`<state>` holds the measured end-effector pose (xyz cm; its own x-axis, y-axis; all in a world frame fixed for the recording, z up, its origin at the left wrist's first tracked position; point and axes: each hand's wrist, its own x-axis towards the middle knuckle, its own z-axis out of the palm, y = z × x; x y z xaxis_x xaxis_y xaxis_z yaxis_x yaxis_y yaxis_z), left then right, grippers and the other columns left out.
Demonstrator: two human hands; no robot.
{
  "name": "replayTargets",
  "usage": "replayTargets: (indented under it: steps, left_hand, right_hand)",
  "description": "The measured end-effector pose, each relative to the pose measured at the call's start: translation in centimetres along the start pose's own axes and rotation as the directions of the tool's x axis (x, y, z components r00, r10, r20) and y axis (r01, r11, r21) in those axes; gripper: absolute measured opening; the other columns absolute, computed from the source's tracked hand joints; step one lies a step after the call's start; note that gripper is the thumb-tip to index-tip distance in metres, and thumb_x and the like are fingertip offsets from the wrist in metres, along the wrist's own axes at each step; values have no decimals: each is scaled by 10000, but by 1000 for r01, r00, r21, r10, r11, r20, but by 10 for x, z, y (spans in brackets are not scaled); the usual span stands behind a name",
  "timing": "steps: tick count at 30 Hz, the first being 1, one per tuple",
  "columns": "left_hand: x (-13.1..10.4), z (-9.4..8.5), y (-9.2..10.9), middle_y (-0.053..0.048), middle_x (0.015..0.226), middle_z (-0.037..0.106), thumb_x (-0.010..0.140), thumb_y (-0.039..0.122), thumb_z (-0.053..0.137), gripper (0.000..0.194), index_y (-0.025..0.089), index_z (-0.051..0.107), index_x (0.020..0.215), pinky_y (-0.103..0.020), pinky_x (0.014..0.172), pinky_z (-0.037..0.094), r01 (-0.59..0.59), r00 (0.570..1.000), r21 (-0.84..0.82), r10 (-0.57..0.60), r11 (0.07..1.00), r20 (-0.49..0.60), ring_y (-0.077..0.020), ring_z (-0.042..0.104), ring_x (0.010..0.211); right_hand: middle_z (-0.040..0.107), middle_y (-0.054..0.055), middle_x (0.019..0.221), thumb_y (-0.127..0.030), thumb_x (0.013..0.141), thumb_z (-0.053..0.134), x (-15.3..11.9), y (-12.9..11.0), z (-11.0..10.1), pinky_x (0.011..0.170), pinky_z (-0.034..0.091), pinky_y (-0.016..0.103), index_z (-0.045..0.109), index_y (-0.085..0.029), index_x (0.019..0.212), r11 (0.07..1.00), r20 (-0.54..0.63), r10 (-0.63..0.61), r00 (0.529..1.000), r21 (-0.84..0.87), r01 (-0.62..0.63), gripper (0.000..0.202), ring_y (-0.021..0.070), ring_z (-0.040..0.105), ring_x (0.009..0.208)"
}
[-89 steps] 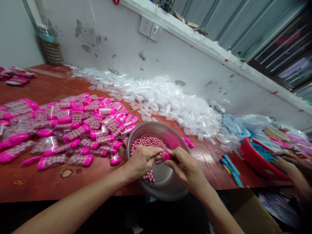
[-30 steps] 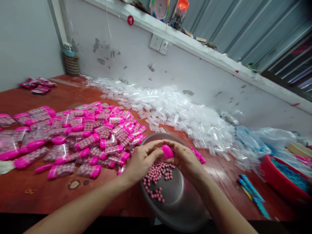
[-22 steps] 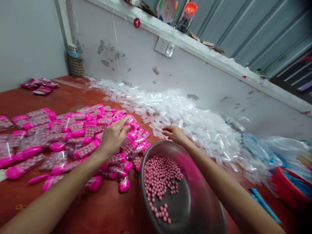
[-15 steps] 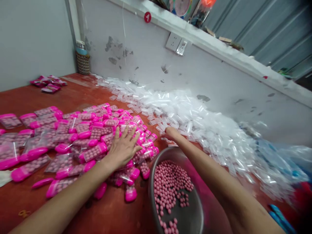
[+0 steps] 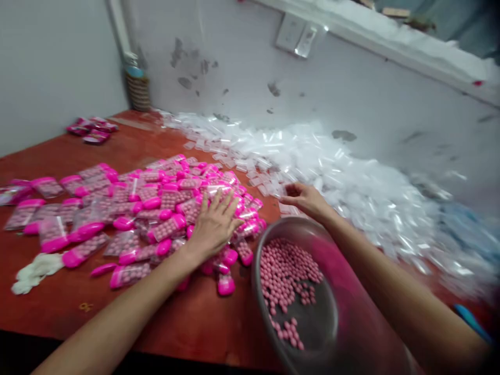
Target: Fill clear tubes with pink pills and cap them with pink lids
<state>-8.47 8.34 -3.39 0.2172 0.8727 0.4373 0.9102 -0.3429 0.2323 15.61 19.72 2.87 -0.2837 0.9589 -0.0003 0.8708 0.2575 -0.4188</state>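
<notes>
My left hand (image 5: 216, 224) lies flat with spread fingers on a heap of clear packs (image 5: 167, 226) with bright pink ends, filled with pink balls. No single pack is gripped in it. Over the near edge of a large pile of clear plastic sleeves (image 5: 297, 151), my right hand (image 5: 308, 202) has its thumb and fingers apart, and I see nothing held there. Just below that hand stands a metal bowl (image 5: 332, 307), tilted in view, with many loose pink balls (image 5: 287, 271) on one side of its bottom.
A crumpled white cloth or glove (image 5: 37, 271) lies at the left. Several pink packets (image 5: 94, 129) sit toward the back left, near a wrapped jar (image 5: 137, 88) in the corner. Behind the sleeves rises a stained wall (image 5: 242, 67). Blue plastic (image 5: 469, 224) is at the right.
The view has tipped downward and shifted left. My right hand's fingers, bunched at the sleeves before, are now apart. My left hand stays flat on the packs.
</notes>
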Motion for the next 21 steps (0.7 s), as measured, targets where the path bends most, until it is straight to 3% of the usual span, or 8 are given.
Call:
replayTargets:
  steps: [3, 6, 9, 13, 21]
  left_hand:
    - [-8, -13, 30, -89, 1404, 320, 888, 423, 300, 517, 151, 332, 1326, -510, 1068, 85, -58, 998, -143, 57, 988, -6, -265, 155, 1326]
    - [-17, -24, 64, -69, 1395, 343, 893, 436, 269, 503, 172, 356, 1312, -485, 1068, 133, -117, 989, -296, 139, 948, 52, -246, 196, 1317]
    - [-27, -26, 90, -51, 1377, 376, 897, 428, 266, 479, 186, 388, 1292, -497, 1069, 123, -141, 975, -375, 194, 916, 107, -243, 218, 1309]
    - [-37, -20, 104, -39, 1332, 443, 901, 391, 287, 438, 191, 437, 1261, -511, 1068, 116, -162, 957, -381, 239, 910, 163, -254, 209, 1310]
    - [-40, -18, 105, -56, 1273, 510, 908, 338, 293, 403, 170, 467, 1230, -510, 1065, 140, -125, 966, -383, 200, 915, 162, -254, 256, 1293]
  right_hand:
    - [650, 34, 856, -349, 686, 593, -76, -7, -17, 644, 424, 246, 597, -154, 957, 995, 204, -78, 976, 75, 64, 334, 163, 586, 741]
    - [653, 55, 806, -278, 648, 621, -147, -2, -12, 620, 419, 268, 619, -156, 854, 970, 334, 9, 943, -231, 73, 240, 192, 598, 717]
    - [655, 117, 865, -199, 650, 596, -191, 14, 7, 645, 426, 302, 618, -133, 863, 849, 356, 133, 925, -522, 79, 225, 250, 617, 790]
    - [655, 177, 876, -120, 661, 545, -206, 30, 27, 646, 444, 325, 614, -87, 884, 792, 338, 218, 915, -610, 37, 236, 284, 632, 795]
    - [633, 175, 937, -197, 676, 544, -175, 11, 53, 691, 438, 323, 582, -103, 921, 872, 325, 97, 941, -483, 78, 266, 283, 604, 860]
